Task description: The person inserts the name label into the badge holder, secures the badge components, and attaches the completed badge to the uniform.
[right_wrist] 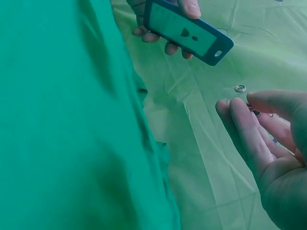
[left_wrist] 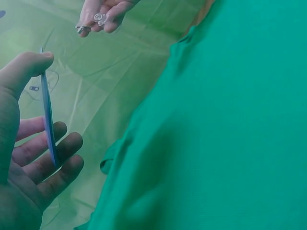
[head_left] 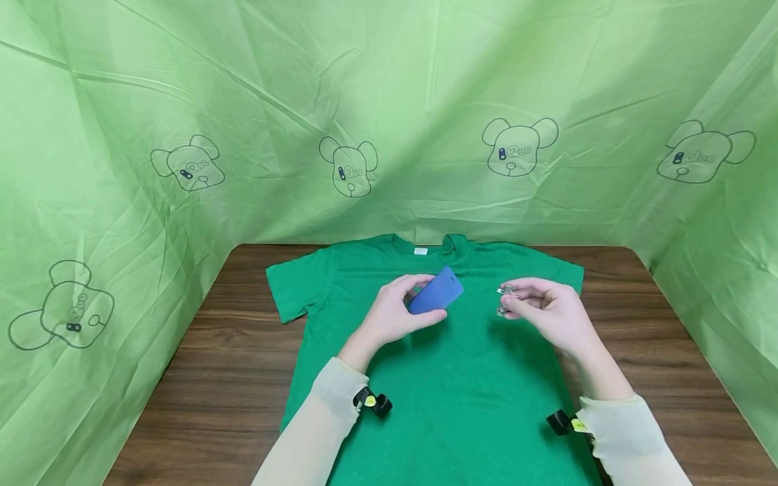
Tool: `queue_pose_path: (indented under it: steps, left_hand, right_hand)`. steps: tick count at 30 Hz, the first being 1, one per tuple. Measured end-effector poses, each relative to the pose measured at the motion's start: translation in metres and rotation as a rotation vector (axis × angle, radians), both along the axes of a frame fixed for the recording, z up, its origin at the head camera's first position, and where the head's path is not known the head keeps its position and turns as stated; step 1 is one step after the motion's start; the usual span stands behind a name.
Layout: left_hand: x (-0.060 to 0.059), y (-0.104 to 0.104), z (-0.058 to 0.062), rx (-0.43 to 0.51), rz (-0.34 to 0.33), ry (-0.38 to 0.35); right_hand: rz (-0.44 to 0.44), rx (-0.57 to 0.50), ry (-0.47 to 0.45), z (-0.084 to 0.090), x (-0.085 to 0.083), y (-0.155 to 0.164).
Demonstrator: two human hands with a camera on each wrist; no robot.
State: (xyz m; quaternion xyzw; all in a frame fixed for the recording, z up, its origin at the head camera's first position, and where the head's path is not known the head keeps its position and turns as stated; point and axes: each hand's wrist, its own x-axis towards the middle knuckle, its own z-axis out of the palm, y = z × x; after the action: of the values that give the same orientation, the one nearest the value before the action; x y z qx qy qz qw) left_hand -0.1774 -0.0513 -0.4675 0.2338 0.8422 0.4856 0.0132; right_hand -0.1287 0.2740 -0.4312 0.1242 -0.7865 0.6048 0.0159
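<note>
A green T-shirt (head_left: 450,378) lies flat on a wooden table (head_left: 206,378), collar away from the person, and both hands are raised over its chest. The left hand (head_left: 392,314) grasps a blue card holder (head_left: 435,291) between thumb and fingers by its near lower end; the holder's long axis slants up and away toward the collar, its free end pointing toward the right hand. The right hand (head_left: 547,310) pinches a small clear clip (head_left: 504,298) with metal parts at its fingertips, just beside the holder's free end but apart from it, over the shirt's right chest. From the right wrist view the holder (right_wrist: 188,32) shows a window face and a slot near one end, that end turned toward the clip (right_wrist: 240,88). A green sheet (head_left: 389,101) printed with bear outlines hangs behind and beside the table.
</note>
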Motion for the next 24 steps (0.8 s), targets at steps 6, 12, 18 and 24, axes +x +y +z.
queue_pose_path:
  steps: [6,12,18,24]
  left_hand:
    - [0.0,0.002,-0.002,-0.023,-0.008,-0.005]
    - [0.001,0.001,-0.002,-0.023,-0.001,-0.02]
    - [0.002,0.001,-0.001,-0.025,-0.005,-0.026]
    - [0.001,0.003,-0.001,-0.03,-0.012,-0.017]
  right_hand:
    - [0.001,-0.03,-0.01,0.002,0.001,-0.003]
    - [0.005,-0.118,-0.006,0.005,0.003,-0.009]
    - [-0.03,-0.111,-0.005,0.003,0.002,-0.014]
    - [-0.053,-0.136,0.004,-0.002,0.002,-0.02]
